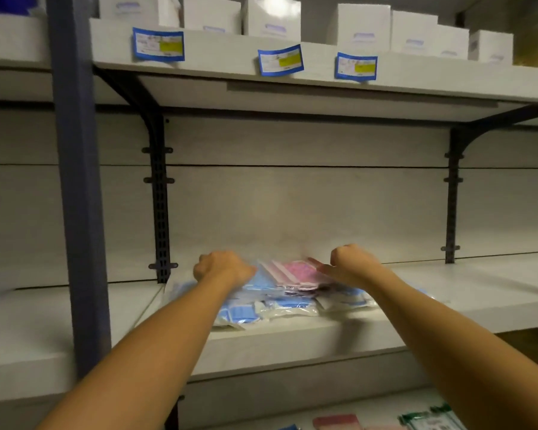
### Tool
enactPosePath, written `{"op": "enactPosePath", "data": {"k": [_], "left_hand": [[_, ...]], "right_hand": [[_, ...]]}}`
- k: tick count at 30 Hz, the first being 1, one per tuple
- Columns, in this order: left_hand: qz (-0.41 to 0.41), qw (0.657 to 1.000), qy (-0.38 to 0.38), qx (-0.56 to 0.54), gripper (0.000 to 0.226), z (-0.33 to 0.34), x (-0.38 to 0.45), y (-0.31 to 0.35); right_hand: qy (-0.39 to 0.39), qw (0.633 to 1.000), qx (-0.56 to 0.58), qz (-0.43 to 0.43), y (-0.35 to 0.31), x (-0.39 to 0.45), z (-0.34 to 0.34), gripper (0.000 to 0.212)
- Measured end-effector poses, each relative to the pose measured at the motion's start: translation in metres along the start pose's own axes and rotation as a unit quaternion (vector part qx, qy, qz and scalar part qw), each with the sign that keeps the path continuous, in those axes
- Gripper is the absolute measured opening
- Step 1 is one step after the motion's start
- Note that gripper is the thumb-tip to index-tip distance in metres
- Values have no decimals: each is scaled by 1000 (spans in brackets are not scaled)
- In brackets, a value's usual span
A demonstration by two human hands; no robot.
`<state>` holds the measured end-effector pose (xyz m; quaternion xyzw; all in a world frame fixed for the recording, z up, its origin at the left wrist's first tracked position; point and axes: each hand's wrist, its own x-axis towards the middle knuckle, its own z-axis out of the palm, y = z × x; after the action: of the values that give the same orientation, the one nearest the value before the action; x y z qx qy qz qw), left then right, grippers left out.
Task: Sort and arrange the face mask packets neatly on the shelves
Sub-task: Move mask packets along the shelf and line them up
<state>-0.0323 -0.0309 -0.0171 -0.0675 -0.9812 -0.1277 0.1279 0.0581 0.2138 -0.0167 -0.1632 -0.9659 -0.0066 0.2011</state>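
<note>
two hands on a heap of mask packets at the middle shelf

a person reaches both bare arms across the middle shelf, a pale board hung on dark brackets, to a loose pile of face mask packets lying near its front edge. the left hand sits on the pile's left side, knuckles up and fingers curled down over the blue packets; whether it actually grips one cannot be told, since the fingertips are hidden and the frame is blurred. the right hand is at the pile's right side, wrist bent, fingers curled under, with one or two fingers reaching toward the pink packet that lies on top of the pile; a firm hold cannot be confirmed there either. more blue-and-clear packets spread out beneath the pink one, toward the shelf's front lip.

above the pile, the upper shelf carries a row of white boxes and three blue-bordered price labels on its front edge. left of the pile stands a blue upright post. below the pile, on a lower shelf, lie a few more packets (pink, green and blue, cut off by the frame's bottom edge).
</note>
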Motion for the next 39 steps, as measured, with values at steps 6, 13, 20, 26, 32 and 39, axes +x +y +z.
{"op": "enactPosePath", "data": {"k": [6,13,20,26,32,39], "left_hand": [[-20,999,-6,-46,65,9,9,2],[-50,997,14,-65,27,-8,15,-12],[-46,984,42,-165,23,-30,8,-24],[-51,952,102,-283,55,-42,0,-34],[-55,918,112,-376,66,-58,-21,-46],[-87,860,116,-488,31,-71,-66,-68]], "right_hand": [[-29,999,38,-12,-8,20,18,56],[-34,997,72,10,-22,26,14,21],[57,981,179,45,-23,23,-1,21],[103,922,370,51,-24,21,-8,44],[79,840,532,75,-30,13,-18,39],[52,740,664,93,-50,-7,-28,17]]}}
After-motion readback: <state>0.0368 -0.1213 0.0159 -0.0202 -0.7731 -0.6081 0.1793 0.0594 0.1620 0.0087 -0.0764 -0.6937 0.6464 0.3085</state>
